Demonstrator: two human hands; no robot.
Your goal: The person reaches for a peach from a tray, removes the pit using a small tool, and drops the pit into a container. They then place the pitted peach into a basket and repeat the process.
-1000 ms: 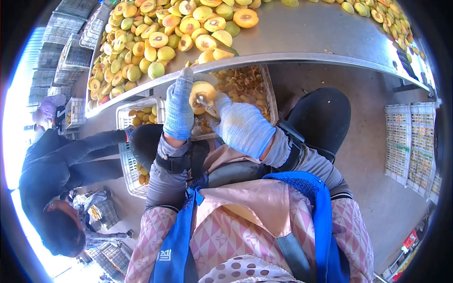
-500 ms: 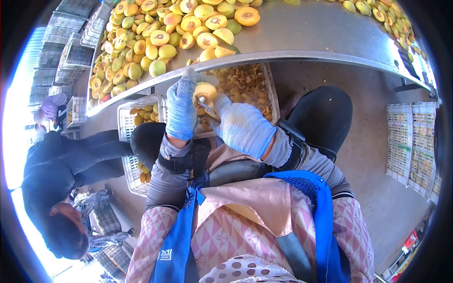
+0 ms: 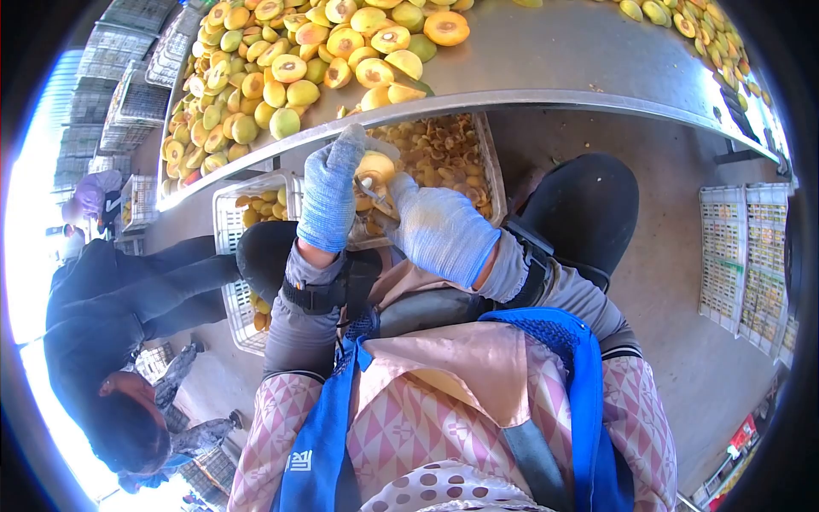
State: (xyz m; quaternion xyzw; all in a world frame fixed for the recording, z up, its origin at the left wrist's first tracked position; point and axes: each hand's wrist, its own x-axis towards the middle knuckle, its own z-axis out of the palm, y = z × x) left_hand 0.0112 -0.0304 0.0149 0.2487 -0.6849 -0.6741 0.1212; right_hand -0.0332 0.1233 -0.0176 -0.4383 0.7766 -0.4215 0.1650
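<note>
My left hand [image 3: 331, 192], in a blue-white knit glove, is closed around a halved yellow fruit that looks like a peach half [image 3: 376, 166], its cut side facing my right hand. My right hand [image 3: 445, 229], gloved alike, grips a small metal pitting tool [image 3: 375, 194] whose tip is against the cut face; its handle is hidden in my fist. Both hands are just below the table's front edge. Beneath them sits a crate [image 3: 497, 175] of brownish fruit scraps.
On the metal table [image 3: 546, 60] lies a heap of peach halves [image 3: 281, 64], with more fruit [image 3: 674, 17] at the far right. A white crate [image 3: 247, 337] holds fruit at my left. A person in dark clothes [image 3: 102, 316] bends over nearby. Stacked crates [image 3: 742, 264] stand right.
My left hand has shifted slightly, and the peach half has turned a little against the tool. The person at left has bent lower, and another patterned sleeve or leg shows beside them.
</note>
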